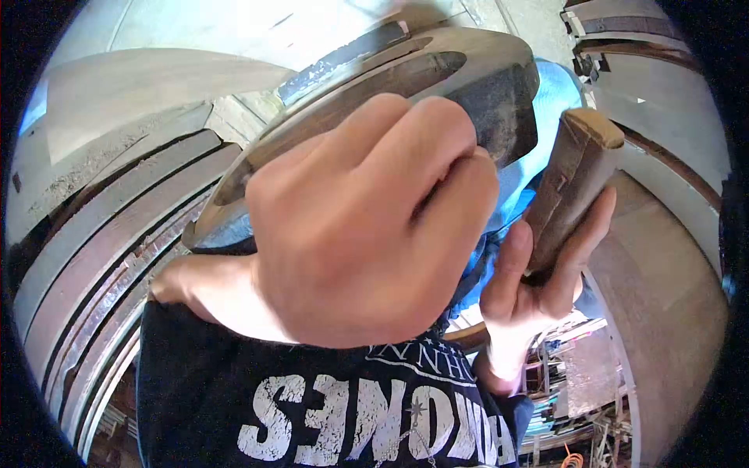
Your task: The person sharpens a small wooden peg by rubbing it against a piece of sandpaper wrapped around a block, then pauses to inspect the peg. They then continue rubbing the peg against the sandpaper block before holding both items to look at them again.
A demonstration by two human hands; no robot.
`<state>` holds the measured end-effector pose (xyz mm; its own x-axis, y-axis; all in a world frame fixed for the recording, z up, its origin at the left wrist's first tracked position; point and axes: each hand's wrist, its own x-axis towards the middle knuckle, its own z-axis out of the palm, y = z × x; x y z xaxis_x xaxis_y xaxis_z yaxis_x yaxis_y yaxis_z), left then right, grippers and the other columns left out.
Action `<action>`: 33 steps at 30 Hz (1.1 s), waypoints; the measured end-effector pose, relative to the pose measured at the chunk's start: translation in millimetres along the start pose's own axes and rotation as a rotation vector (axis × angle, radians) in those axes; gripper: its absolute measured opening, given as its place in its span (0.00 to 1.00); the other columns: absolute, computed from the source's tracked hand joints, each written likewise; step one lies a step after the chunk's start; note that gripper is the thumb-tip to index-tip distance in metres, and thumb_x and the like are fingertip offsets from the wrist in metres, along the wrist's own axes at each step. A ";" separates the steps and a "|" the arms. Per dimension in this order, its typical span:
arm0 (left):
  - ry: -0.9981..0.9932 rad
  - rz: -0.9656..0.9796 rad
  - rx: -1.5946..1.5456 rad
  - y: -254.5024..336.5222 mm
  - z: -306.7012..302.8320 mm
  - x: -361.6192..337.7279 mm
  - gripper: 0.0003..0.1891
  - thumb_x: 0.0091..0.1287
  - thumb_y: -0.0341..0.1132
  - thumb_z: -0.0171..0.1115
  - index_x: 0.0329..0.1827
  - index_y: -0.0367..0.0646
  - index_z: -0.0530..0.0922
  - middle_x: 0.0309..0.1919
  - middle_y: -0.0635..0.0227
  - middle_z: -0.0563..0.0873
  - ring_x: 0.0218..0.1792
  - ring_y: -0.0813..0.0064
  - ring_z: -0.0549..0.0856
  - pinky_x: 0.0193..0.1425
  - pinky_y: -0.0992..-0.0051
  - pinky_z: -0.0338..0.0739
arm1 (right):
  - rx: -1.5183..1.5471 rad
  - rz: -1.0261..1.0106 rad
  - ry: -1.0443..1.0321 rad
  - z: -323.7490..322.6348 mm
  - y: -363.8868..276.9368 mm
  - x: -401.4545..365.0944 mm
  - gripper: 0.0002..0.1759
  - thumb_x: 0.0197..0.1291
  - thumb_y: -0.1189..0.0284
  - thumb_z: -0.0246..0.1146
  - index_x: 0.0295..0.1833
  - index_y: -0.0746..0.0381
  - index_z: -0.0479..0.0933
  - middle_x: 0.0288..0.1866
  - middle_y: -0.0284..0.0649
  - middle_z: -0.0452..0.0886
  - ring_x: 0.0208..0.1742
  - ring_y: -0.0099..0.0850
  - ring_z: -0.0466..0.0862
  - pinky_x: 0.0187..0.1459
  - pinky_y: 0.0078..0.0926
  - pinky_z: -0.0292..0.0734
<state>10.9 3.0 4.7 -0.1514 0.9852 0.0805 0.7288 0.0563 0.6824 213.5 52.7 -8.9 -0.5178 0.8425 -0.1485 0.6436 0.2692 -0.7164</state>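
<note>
Close to the camera, my left hand (367, 226) is closed in a fist with its back towards me. What its fingers hold, if anything, is hidden; a dark gap shows between them. Behind the fist lies a large worn brown piece with a curved rim (374, 78), joined to or against a dark grey block (499, 109). Further right, my right hand (538, 296) grips a dark brown wooden block (573, 179) between thumb and fingers. The block stands tilted, its paler end upward. Whether the left hand touches the curved piece cannot be told.
Long boards (117, 257) are stacked along the left side. Flat panels (663, 312) lie at the right. Blue cloth (546, 101) shows behind the curved piece. Low at the right are shelves with mixed thin pieces (554, 421) and an orange coil (573, 456).
</note>
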 end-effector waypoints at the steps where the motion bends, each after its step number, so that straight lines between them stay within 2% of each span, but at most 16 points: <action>1: -0.014 -0.014 0.004 1.8 -0.9 -0.5 0.14 0.52 0.20 0.74 0.42 0.38 0.86 0.34 0.60 0.84 0.29 0.64 0.84 0.32 0.71 0.79 | -0.038 -0.040 0.071 4.0 1.2 -1.0 0.40 0.68 0.79 0.58 0.81 0.76 0.49 0.62 0.65 0.81 0.55 0.40 0.85 0.53 0.28 0.79; 6: 0.041 0.002 0.017 2.9 4.2 -0.4 0.14 0.50 0.19 0.74 0.40 0.38 0.86 0.31 0.62 0.83 0.26 0.66 0.82 0.28 0.73 0.75 | -0.017 -0.003 0.063 3.1 -1.3 -12.3 0.41 0.69 0.78 0.59 0.81 0.77 0.48 0.63 0.65 0.80 0.56 0.41 0.85 0.53 0.31 0.79; 7: 0.083 -0.002 0.022 3.0 8.6 -0.2 0.13 0.49 0.18 0.75 0.38 0.39 0.86 0.29 0.62 0.83 0.24 0.68 0.80 0.27 0.74 0.72 | -0.016 -0.017 0.032 3.0 -1.3 -14.3 0.41 0.68 0.77 0.59 0.81 0.78 0.49 0.62 0.65 0.81 0.55 0.42 0.86 0.53 0.32 0.80; 9: 0.071 -0.022 -0.003 4.3 8.8 1.2 0.13 0.48 0.18 0.75 0.37 0.39 0.86 0.28 0.62 0.82 0.24 0.68 0.79 0.26 0.75 0.71 | -0.058 -0.079 -0.032 1.4 -4.9 -10.4 0.41 0.67 0.76 0.61 0.79 0.80 0.52 0.56 0.65 0.83 0.53 0.46 0.86 0.54 0.36 0.79; 12: 0.095 -0.037 -0.069 0.2 13.6 -0.2 0.13 0.47 0.18 0.75 0.36 0.39 0.87 0.27 0.63 0.82 0.23 0.70 0.78 0.26 0.76 0.69 | -0.051 -0.158 -0.079 0.2 -6.7 -6.2 0.40 0.66 0.77 0.62 0.78 0.81 0.53 0.55 0.63 0.83 0.53 0.47 0.84 0.58 0.39 0.76; 14: 0.125 -0.029 -0.109 -1.2 14.1 -0.2 0.14 0.46 0.18 0.76 0.36 0.40 0.87 0.26 0.63 0.82 0.23 0.71 0.78 0.26 0.76 0.68 | -0.004 -0.114 -0.101 -1.7 -7.5 -9.0 0.41 0.66 0.77 0.62 0.78 0.82 0.52 0.56 0.63 0.83 0.52 0.45 0.83 0.59 0.38 0.75; 17: 0.065 -0.037 -0.107 -0.7 11.4 0.7 0.14 0.45 0.17 0.76 0.35 0.40 0.87 0.26 0.63 0.82 0.23 0.72 0.78 0.26 0.77 0.68 | -0.021 -0.080 -0.051 0.6 -6.0 -11.1 0.41 0.66 0.77 0.62 0.79 0.81 0.51 0.59 0.65 0.81 0.56 0.47 0.83 0.60 0.40 0.75; 19: 0.120 -0.063 -0.155 -1.1 14.3 -0.5 0.14 0.45 0.17 0.76 0.35 0.40 0.87 0.25 0.63 0.82 0.23 0.72 0.78 0.26 0.77 0.68 | 0.019 -0.160 0.016 1.8 -2.6 -9.9 0.43 0.60 0.82 0.69 0.79 0.75 0.58 0.52 0.70 0.82 0.45 0.60 0.88 0.47 0.45 0.84; 26: 0.112 -0.071 -0.160 -2.3 13.0 0.5 0.14 0.46 0.16 0.76 0.35 0.39 0.87 0.26 0.63 0.82 0.23 0.73 0.78 0.26 0.78 0.67 | -0.011 -0.215 -0.024 0.3 -14.2 -9.4 0.43 0.59 0.82 0.69 0.79 0.73 0.59 0.50 0.67 0.84 0.39 0.58 0.88 0.43 0.46 0.83; 28: 0.115 -0.024 -0.152 -5.1 12.9 0.2 0.13 0.46 0.17 0.76 0.35 0.39 0.87 0.26 0.63 0.82 0.23 0.72 0.77 0.26 0.78 0.67 | -0.020 -0.103 -0.146 0.3 -15.6 -15.4 0.40 0.68 0.78 0.61 0.80 0.79 0.51 0.62 0.69 0.79 0.59 0.52 0.85 0.58 0.40 0.79; 29: 0.117 -0.023 -0.151 -3.8 12.5 0.4 0.13 0.46 0.17 0.76 0.35 0.39 0.87 0.26 0.63 0.82 0.23 0.72 0.77 0.26 0.78 0.67 | 0.002 -0.091 -0.096 5.4 -18.9 -15.0 0.38 0.68 0.80 0.60 0.79 0.79 0.53 0.60 0.68 0.81 0.58 0.52 0.86 0.57 0.39 0.80; 33: 0.127 -0.028 -0.110 -2.1 14.5 -0.7 0.13 0.47 0.18 0.76 0.36 0.40 0.87 0.26 0.64 0.82 0.23 0.71 0.77 0.26 0.77 0.67 | -0.067 -0.098 -0.092 7.5 -23.6 -10.1 0.36 0.69 0.81 0.58 0.79 0.77 0.54 0.60 0.66 0.82 0.58 0.52 0.86 0.57 0.38 0.80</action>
<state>19.2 4.6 -7.4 -0.2590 0.9547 0.1465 0.6468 0.0588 0.7604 199.3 34.4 4.4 -0.6277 0.7649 -0.1445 0.6219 0.3812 -0.6840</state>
